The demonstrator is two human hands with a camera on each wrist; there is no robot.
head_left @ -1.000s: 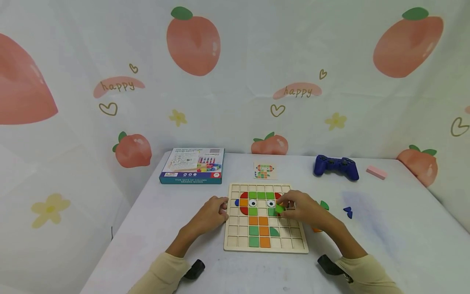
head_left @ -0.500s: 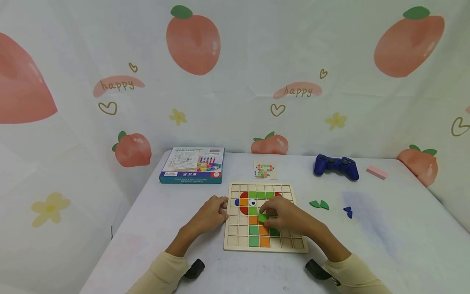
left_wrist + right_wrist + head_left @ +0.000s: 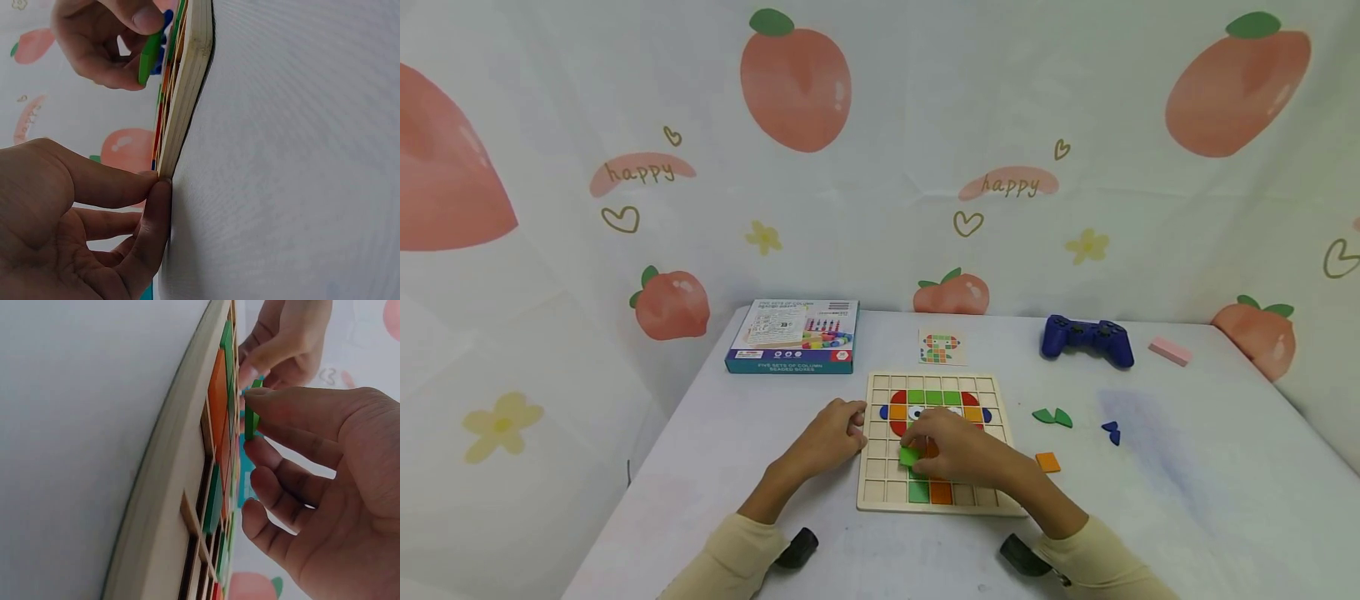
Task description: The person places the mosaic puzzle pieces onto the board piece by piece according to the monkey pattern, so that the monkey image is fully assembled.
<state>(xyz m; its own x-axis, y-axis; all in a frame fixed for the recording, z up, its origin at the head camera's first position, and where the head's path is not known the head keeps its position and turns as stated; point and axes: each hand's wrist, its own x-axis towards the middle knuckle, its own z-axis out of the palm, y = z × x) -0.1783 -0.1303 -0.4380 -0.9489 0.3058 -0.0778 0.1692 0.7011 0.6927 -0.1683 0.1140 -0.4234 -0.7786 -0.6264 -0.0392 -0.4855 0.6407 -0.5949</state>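
Observation:
My right hand [image 3: 958, 450] pinches a light green square tile [image 3: 909, 457] between thumb and fingertips, just above the left-middle part of a wooden grid board [image 3: 876, 492]. In the right wrist view, a gap shows between the held tile [image 3: 252, 419] and the board. My left hand [image 3: 829, 435] grips the board's left edge; the left wrist view has its thumb and a finger [image 3: 159, 203] pinching the rim. Red, green, orange and blue pieces fill part of the grid, with round eye tiles near the top. My right hand hides some of the middle cells.
Right of the board lie an orange square [image 3: 1048, 462], two green pieces [image 3: 1063, 417] and two small blue pieces [image 3: 1113, 433]. Behind stand a pattern card [image 3: 942, 347], a boxed set [image 3: 792, 337], a blue game controller [image 3: 1086, 340] and a pink block [image 3: 1169, 351].
My right hand has carried the green tile leftward and slightly nearer across the board, uncovering the board's right side and the orange square. The left hand stays at the left edge.

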